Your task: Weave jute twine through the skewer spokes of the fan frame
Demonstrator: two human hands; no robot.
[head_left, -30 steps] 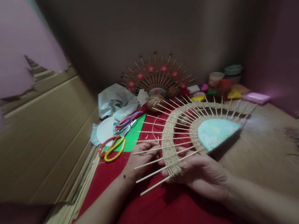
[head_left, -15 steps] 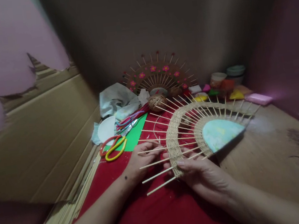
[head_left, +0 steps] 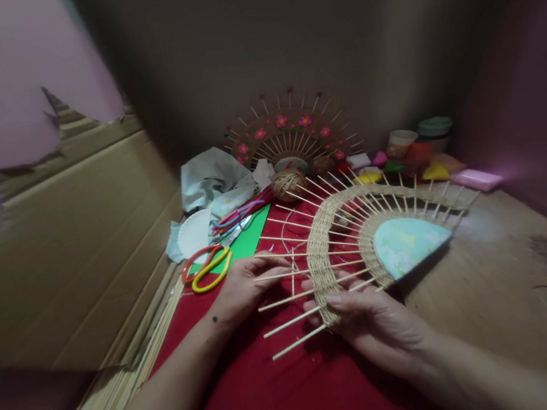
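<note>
A half-round woven fan (head_left: 319, 246) with thin sticks radiating outward and a pale blue-green painted centre panel (head_left: 410, 244) is held up in front of me. My right hand (head_left: 377, 326) grips its lower end, thumb in front of the woven band and fingers behind. Left of the band, my left hand (head_left: 244, 286) has its fingers pinched together behind the stick ends. A thin strand of twine (head_left: 293, 286) runs at those fingertips and appears pinched in them. Beyond the fan lies a ball of twine (head_left: 289, 184).
Scissors (head_left: 211, 267) with red and yellow handles rest on a green sheet (head_left: 250, 238) and red cloth (head_left: 238, 398). Behind stands a flowered fan (head_left: 283, 123). Cardboard (head_left: 83, 257) leans at the left over several flat strips (head_left: 109, 408). Cups (head_left: 401, 142) and colourful packets (head_left: 435, 172) stand back right.
My left hand has drawn slightly left, away from the woven band, and the twine strand shows more by its fingertips. My right hand keeps its grip on the fan.
</note>
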